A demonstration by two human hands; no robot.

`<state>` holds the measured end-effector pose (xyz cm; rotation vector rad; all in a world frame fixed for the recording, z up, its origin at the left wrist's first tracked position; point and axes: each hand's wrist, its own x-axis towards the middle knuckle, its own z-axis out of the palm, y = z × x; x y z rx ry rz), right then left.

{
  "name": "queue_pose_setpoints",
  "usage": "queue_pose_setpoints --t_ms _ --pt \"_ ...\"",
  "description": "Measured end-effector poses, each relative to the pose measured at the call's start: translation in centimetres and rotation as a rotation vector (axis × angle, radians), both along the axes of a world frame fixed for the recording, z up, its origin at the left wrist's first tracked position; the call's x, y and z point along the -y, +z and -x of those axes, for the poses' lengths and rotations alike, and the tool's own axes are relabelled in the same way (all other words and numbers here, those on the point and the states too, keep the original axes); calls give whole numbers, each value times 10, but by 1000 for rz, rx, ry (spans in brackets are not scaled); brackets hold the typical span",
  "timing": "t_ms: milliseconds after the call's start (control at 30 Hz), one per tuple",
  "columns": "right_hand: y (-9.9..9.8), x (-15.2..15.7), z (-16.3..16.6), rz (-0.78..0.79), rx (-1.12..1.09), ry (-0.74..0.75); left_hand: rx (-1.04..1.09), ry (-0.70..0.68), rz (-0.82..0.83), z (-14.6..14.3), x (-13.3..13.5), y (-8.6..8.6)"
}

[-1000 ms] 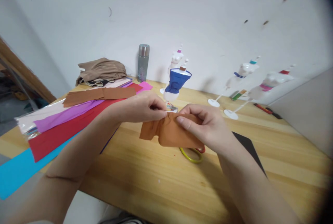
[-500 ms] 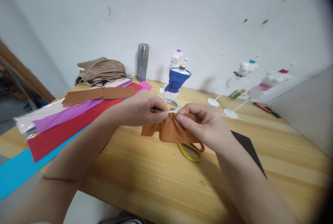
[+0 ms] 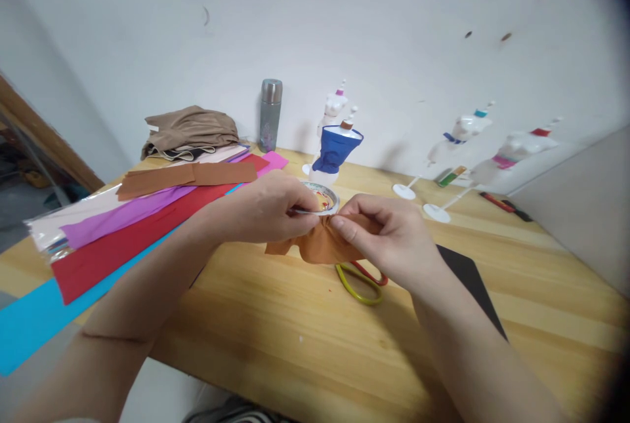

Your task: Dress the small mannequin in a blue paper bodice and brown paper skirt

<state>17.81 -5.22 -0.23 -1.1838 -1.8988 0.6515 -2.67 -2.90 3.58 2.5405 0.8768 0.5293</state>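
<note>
1. Watching over the head feed: the cloth [image 3: 315, 249] is mid-view, right between my left hand [image 3: 275, 210] and right hand [image 3: 394, 233], hanging over the desk [image 3: 266, 331]. Can't tell if its lower edge touches.
2. Both grips are narrow, thumb-and-finger pinches on the cloth's top edge, tips almost together, with puckers between them.
3. Long axis runs side to side. Neither hand is nearer, tbh, both are on it. A loose end pokes out below the left one.
4. Tight bits: the ring [image 3: 336, 201] sits just beyond the fingertips, blue form [image 3: 337, 151] behind that. Scissors [image 3: 350, 291] lie below the cloth in view, partly hidden.
5. Room: bare wood toward me. Strips [image 3: 128, 246] crowd my left forearm, black sheet [image 3: 467, 282] beside the right.
</note>
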Motion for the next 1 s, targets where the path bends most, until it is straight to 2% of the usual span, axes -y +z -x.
queue_pose_setpoints --t_ms 200,400,667,1000 --pt "2 0 1 -2 5 12 -20 19 10 0 1 -1" --pt "7 -3 2 88 3 35 -11 -15 7 1 0 -3" --pt "12 -6 -10 156 8 81 28 -134 99 7 -12 1" --pt "13 -3 -8 60 52 36 17 -102 112 8 -13 1"
